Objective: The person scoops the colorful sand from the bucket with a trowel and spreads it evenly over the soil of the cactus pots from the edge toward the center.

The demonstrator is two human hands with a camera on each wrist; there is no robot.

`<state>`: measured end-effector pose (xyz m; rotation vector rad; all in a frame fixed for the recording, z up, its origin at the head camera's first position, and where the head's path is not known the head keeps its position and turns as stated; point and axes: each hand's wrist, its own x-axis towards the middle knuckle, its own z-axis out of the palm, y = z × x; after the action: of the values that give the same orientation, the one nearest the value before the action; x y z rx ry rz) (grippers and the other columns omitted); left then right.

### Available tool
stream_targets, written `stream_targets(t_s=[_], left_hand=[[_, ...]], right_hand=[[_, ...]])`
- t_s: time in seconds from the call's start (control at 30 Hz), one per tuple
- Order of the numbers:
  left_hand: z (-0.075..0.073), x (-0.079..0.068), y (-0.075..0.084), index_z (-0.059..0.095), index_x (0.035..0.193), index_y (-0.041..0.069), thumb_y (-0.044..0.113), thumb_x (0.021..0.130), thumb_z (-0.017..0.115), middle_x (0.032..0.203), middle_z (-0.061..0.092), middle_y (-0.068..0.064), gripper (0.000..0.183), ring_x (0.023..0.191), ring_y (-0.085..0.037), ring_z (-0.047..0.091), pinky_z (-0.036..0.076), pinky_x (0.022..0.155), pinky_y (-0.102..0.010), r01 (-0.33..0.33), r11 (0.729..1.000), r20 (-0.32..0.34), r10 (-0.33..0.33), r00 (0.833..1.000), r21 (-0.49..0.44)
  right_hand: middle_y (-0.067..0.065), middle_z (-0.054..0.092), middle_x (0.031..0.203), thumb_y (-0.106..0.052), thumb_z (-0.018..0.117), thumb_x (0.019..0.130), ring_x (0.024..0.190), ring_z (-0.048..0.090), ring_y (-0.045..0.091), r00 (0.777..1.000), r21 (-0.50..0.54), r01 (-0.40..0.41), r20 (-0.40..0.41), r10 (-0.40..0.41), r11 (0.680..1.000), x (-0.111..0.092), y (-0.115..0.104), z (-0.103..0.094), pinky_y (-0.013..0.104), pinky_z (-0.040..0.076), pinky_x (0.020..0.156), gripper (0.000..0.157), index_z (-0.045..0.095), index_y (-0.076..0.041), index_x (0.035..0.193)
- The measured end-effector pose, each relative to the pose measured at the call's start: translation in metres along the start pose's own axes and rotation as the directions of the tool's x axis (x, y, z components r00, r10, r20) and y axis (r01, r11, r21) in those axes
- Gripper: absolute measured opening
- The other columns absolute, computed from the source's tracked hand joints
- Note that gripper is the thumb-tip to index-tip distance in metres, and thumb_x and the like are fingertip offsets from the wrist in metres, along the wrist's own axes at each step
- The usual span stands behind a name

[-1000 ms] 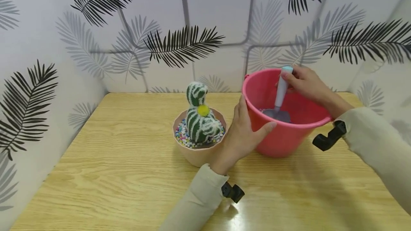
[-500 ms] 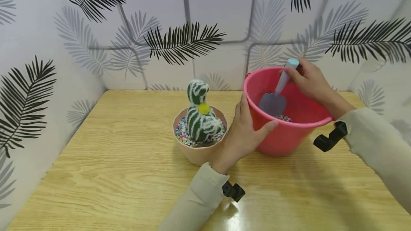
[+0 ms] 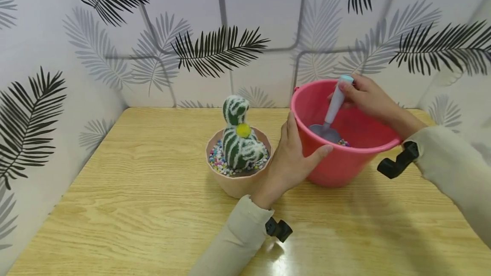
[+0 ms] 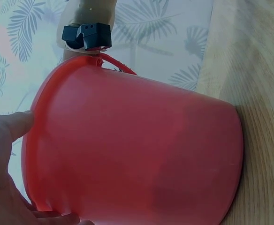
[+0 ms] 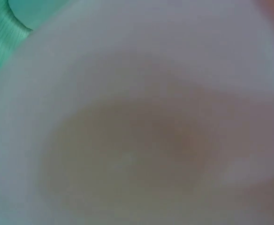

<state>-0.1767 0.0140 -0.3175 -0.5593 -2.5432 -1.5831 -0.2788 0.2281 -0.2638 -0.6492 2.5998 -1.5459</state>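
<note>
In the head view a red bucket (image 3: 333,163) stands on the table, tilted slightly. My left hand (image 3: 285,163) rests against its near left side, fingers and thumb spread along the wall and rim. The left wrist view shows that thumb at the rim of the bucket (image 4: 137,145). My right hand (image 3: 368,97) reaches over the rim and grips the pale handle of a trowel (image 3: 335,103). The trowel's grey blade is down inside the bucket, near small colored pebbles (image 3: 343,142), its tip hidden by the rim. The right wrist view is too blurred to read.
Left of the bucket, beside my left forearm, stands a peach pot (image 3: 235,186). It holds a green and white cactus (image 3: 238,150) with a yellow pompom, set in colored pebbles. A leaf-patterned wall (image 3: 199,3) closes off the wooden table's (image 3: 145,191) back edge.
The trowel has come up and tilted, baring its blade and some pebbles, then gone back down into the bucket. My left hand has stayed against the bucket.
</note>
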Motion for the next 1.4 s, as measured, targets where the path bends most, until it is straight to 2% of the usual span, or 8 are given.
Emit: stream_targets(t_s=[0.2,0.43,0.7,1.0,1.1,1.23,1.4], left_hand=[[0.001,-0.001,-0.001,-0.005,0.154,0.017,0.044,0.086,0.066,0.154,0.022,-0.008,0.101,0.134,-0.023,0.036,0.043,0.104,-0.038,0.007,1.0,0.011,-0.007,1.0,-0.002],[0.001,0.0,0.0,-0.005,0.154,0.016,0.043,0.086,0.066,0.154,0.022,-0.006,0.102,0.135,-0.021,0.033,0.046,0.101,-0.037,-0.007,1.0,0.016,0.007,1.0,-0.006],[-0.001,0.0,-0.001,-0.006,0.154,0.017,0.042,0.086,0.066,0.154,0.022,-0.006,0.102,0.135,-0.02,0.033,0.047,0.099,-0.036,-0.023,1.0,0.014,0.024,1.0,-0.017],[-0.002,-0.001,-0.001,-0.005,0.154,0.016,0.043,0.087,0.064,0.153,0.023,-0.008,0.101,0.135,-0.022,0.034,0.046,0.1,-0.036,-0.015,1.0,0.025,0.015,1.0,-0.008],[-0.002,-0.001,-0.001,-0.005,0.154,0.014,0.041,0.088,0.064,0.153,0.024,-0.01,0.099,0.136,-0.023,0.034,0.045,0.101,-0.037,-0.012,1.0,0.024,0.012,1.0,0.008],[-0.004,-0.002,0.0,-0.005,0.154,0.013,0.035,0.089,0.063,0.153,0.023,-0.01,0.096,0.135,-0.022,0.034,0.047,0.1,-0.036,-0.017,1.0,0.037,0.017,0.999,-0.016],[-0.005,-0.005,0.002,-0.004,0.154,0.014,0.03,0.089,0.063,0.152,0.024,-0.008,0.094,0.134,-0.022,0.035,0.049,0.096,-0.036,0.007,0.999,0.06,-0.005,0.998,-0.038]], right_hand=[[-0.009,0.07,0.087,-0.03,0.038,0.103,0.078,0.068,0.001,0.99,-0.022,-0.135,0.039,0.136,0.991,0.0,0.0,-0.003,0.019,0.055,0.071,0.047,0.043,0.012,0.125],[-0.012,0.069,0.079,-0.033,0.038,0.102,0.071,0.068,0.0,0.967,0.038,-0.25,-0.045,0.251,0.968,0.004,0.005,-0.009,0.019,0.055,0.067,0.049,0.04,0.011,0.122],[-0.013,0.068,0.076,-0.045,0.042,0.098,0.07,0.067,0.001,0.934,0.129,-0.347,-0.044,0.355,0.929,0.01,0.009,-0.017,0.02,0.056,0.067,0.069,0.035,0.014,0.132],[-0.011,0.068,0.074,-0.043,0.045,0.096,0.068,0.068,0.004,0.917,0.208,-0.372,-0.073,0.393,0.905,0.01,0.005,-0.021,0.022,0.057,0.064,0.058,0.042,0.008,0.123],[-0.009,0.069,0.073,-0.045,0.047,0.094,0.067,0.069,0.005,0.902,0.265,-0.389,-0.084,0.423,0.882,0.011,0.001,-0.023,0.022,0.057,0.063,0.053,0.044,0.003,0.118],[-0.007,0.07,0.071,-0.043,0.048,0.094,0.065,0.069,0.008,0.887,0.336,-0.406,-0.081,0.455,0.85,0.013,-0.004,-0.027,0.023,0.057,0.062,0.044,0.045,-0.003,0.111],[-0.006,0.069,0.071,-0.042,0.046,0.095,0.064,0.069,0.007,0.876,0.343,-0.418,-0.092,0.473,0.841,0.012,-0.005,-0.03,0.023,0.057,0.061,0.039,0.045,-0.005,0.107]])
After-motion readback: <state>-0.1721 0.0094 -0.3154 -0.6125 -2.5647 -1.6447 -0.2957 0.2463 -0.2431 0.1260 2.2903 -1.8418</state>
